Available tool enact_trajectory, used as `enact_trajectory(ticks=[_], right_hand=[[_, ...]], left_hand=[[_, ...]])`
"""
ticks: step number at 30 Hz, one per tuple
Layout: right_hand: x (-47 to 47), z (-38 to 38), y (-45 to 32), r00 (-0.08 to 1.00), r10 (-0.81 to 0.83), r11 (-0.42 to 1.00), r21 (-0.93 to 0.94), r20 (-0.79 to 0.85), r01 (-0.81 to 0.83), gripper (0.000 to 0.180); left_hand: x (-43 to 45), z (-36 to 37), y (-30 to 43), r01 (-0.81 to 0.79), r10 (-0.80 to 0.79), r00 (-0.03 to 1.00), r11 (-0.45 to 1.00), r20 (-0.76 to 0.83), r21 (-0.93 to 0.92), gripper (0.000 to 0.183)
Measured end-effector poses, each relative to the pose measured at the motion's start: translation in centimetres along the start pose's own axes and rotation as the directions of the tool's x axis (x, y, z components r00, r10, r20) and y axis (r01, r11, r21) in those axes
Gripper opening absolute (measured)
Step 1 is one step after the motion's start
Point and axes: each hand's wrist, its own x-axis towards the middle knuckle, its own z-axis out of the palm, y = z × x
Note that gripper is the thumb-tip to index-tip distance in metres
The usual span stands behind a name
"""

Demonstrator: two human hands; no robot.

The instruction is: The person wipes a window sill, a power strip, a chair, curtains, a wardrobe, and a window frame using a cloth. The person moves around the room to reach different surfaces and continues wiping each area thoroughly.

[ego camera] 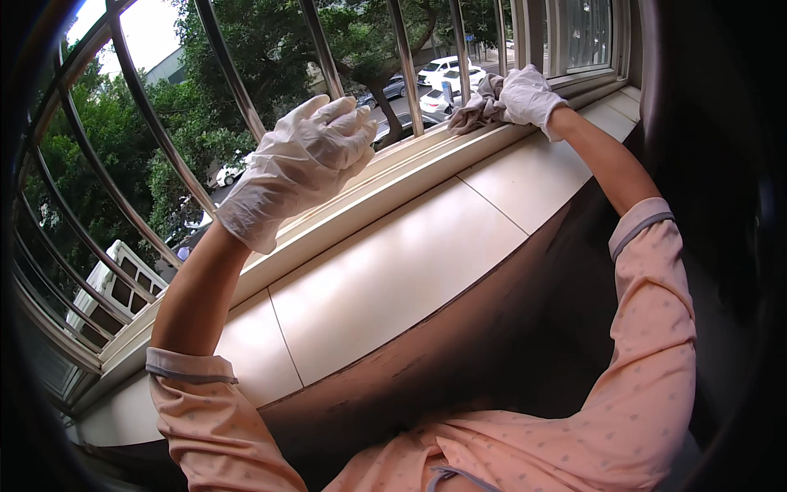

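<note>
My right hand (pixel 530 98), in a white disposable glove, grips a crumpled grey-brown cloth (pixel 478 109). The cloth lies against the window's sill track (pixel 393 161), beside the foot of a metal bar at the upper right. My left hand (pixel 301 161), gloved the same way, is raised in front of the bars at the upper centre. Its fingers are slightly bent and a little apart, and nothing shows in them. Whether it touches a bar cannot be told.
Metal window bars (pixel 403 67) run along the outer side. A tiled ledge (pixel 393 270) lies between me and the track. A framed glass pane (pixel 587 37) stands at the right. Outside are trees, parked cars and a white air-conditioner unit (pixel 117 289).
</note>
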Motion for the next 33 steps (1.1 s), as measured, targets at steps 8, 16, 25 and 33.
enact_trajectory(ticks=[8,16,25,33], right_hand=[[-3.3,-7.7,-8.3,0.959,0.027,0.934,0.350,-0.280,0.076,0.038],[-4.4,-18.8,-20.7,0.955,-0.293,0.862,0.422,-0.036,0.280,0.034],[-1.4,-30.9,-43.5,0.852,-0.429,0.592,0.619,-0.301,0.517,0.066],[-1.4,-48.3,-63.2,0.563,-0.644,0.011,0.730,-0.517,0.683,0.038]], left_hand=[[-12.2,-7.2,4.4,0.157,-0.155,0.968,0.988,0.198,0.009,0.034],[-27.4,-13.5,3.5,0.372,-0.367,0.922,0.928,0.124,-0.021,0.023],[-48.1,-21.8,4.2,0.944,-0.927,0.292,0.239,0.237,-0.229,0.027],[-60.8,-27.2,6.1,0.985,-0.986,0.163,0.160,0.039,-0.066,0.042]])
